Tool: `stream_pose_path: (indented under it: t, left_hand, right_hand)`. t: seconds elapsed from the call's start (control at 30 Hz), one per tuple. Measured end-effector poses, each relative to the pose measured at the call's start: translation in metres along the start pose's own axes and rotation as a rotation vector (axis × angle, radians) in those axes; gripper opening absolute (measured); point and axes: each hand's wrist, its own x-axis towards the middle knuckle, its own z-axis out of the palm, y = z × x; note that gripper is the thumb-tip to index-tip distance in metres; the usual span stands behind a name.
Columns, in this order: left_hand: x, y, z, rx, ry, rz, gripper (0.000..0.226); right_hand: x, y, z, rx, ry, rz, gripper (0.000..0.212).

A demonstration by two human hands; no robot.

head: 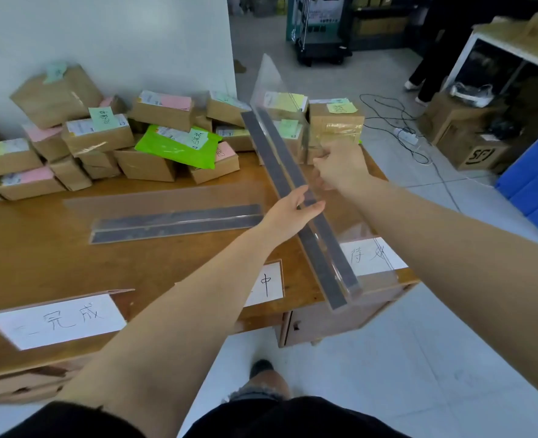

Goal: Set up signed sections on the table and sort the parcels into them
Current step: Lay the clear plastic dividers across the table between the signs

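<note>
Spanning both hands' grip, the clear divider (296,197) tilts.

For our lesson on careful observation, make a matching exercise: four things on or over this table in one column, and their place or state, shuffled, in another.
Things
1. green parcel
2. clear divider in hand
3. second divider
4. leftmost sign

Place or state
A. lying flat on the table
B. at the near left edge
C. on the brown boxes
D. held by left hand and right hand

Pairs: 1-C, 2-D, 3-A, 4-B
</note>
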Motion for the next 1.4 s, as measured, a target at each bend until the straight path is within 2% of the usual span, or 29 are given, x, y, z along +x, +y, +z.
stream_pose_path:
  t: [0.03, 0.23, 0.4, 0.63, 0.73, 0.9, 1.1, 1.23, 1.4]
  left_hand:
    - [0.002, 0.000, 0.002, -0.050, -0.017, -0.015, 0.069]
    - [0.029, -0.007, 0.014, -0.086, -0.094, -0.092, 0.083]
    - [0.044, -0.011, 0.013, -0.077, -0.113, -0.135, 0.105]
    - [0.058, -0.021, 0.009, -0.031, -0.186, -0.106, 0.057]
    - [0.061, -0.028, 0.011, -0.040, -0.162, -0.089, 0.064]
    - [0.054, -0.033, 0.017, 0.006, -0.147, -0.066, 0.044]
    - [0.050, -0.033, 0.020, 0.031, -0.140, -0.197, 0.049]
    - [0.058, -0.040, 0.020, 0.098, -0.072, -0.231, 0.049]
    - [0.069, -0.046, 0.014, 0.128, 0.031, -0.247, 0.031]
  right_hand:
    - [0.002, 0.003, 0.002, -0.025, -0.003, 0.008, 0.012]
    - [0.014, 0.010, 0.012, -0.079, -0.083, 0.105, 0.025]
    - [0.030, 0.013, 0.024, 0.015, -0.105, 0.196, 0.028]
    - [0.037, 0.027, 0.038, 0.050, -0.202, 0.242, 0.023]
    - [0.033, 0.032, 0.042, 0.022, -0.236, 0.197, 0.025]
    - [0.023, 0.045, 0.045, 0.016, -0.315, 0.123, 0.022]
    - [0.022, 0.058, 0.056, -0.005, -0.403, 0.087, 0.027]
    - [0.026, 0.064, 0.062, 0.085, -0.468, 0.132, 0.028]
    - [0.031, 0.075, 0.072, 0.188, -0.569, 0.193, 0.025]
